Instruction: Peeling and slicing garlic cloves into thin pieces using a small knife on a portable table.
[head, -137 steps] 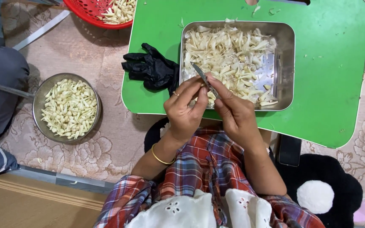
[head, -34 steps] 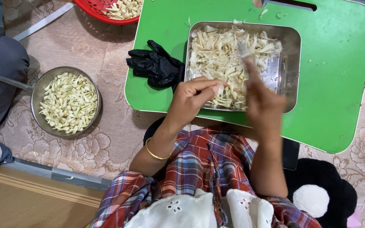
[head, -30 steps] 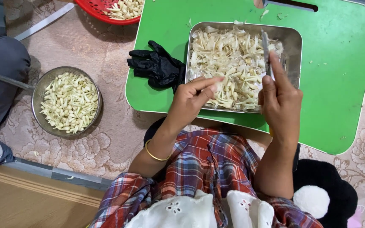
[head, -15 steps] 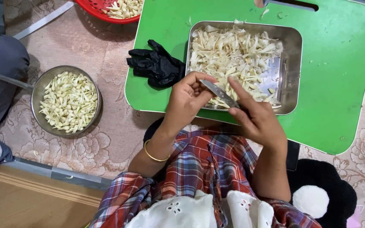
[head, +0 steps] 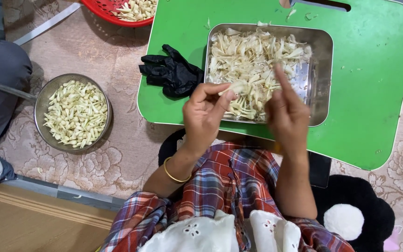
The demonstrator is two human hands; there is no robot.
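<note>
Pale peel [head: 235, 87] now in left hand [head: 204, 113]; right hand [head: 287, 114] apart, blurred.

no packages, labels, signs, seemingly no screens

Head camera, looking straight down, close over green table [head: 374, 93].

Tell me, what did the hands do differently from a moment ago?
The right hand has lifted away from the left hand and is blurred with motion; the small knife seen in it earlier cannot be made out now. The left hand still pinches a pale piece over the steel tray. The black glove, the round bowl, the red basket and the green table stayed put.
</note>
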